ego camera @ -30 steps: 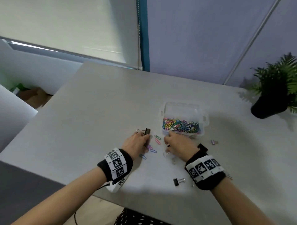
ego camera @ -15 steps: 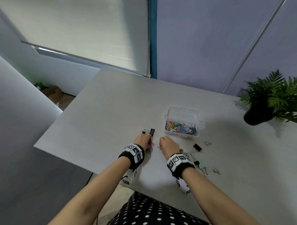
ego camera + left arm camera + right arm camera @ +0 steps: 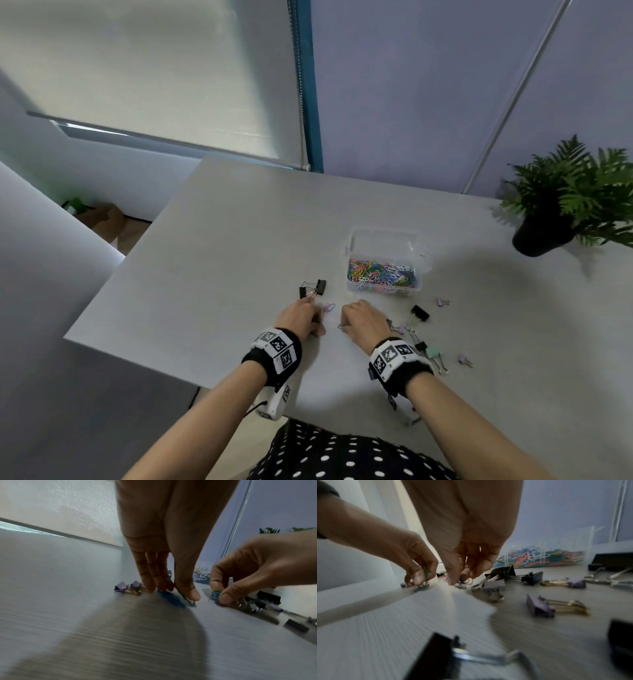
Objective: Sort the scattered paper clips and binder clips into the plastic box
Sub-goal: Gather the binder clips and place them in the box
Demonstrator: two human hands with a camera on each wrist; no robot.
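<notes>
The clear plastic box [image 3: 383,240], with several coloured paper clips inside, stands on the grey table [image 3: 222,240] just beyond my hands. My left hand [image 3: 301,317] is down at the table; in the left wrist view its thumb and fingers [image 3: 171,592] pinch a green paper clip [image 3: 186,598] above a blue paper clip [image 3: 169,597]. My right hand [image 3: 358,317] is close beside it and pinches a small bunch of paper clips [image 3: 462,580] against the table. A pink paper clip [image 3: 329,308] lies between the hands. Two black binder clips [image 3: 313,288] sit just beyond the left hand.
Several binder clips, black [image 3: 420,312], purple [image 3: 443,302] and mint [image 3: 435,351], lie scattered right of my right hand. Two small purple binder clips [image 3: 126,587] sit by my left fingers. A potted plant [image 3: 561,212] stands at the far right. The table's near edge is close under my wrists.
The head camera has pulled back and up. Fewer loose paper clips lie between my hands than a second ago, and both hands now pinch clips at about the same spot.
</notes>
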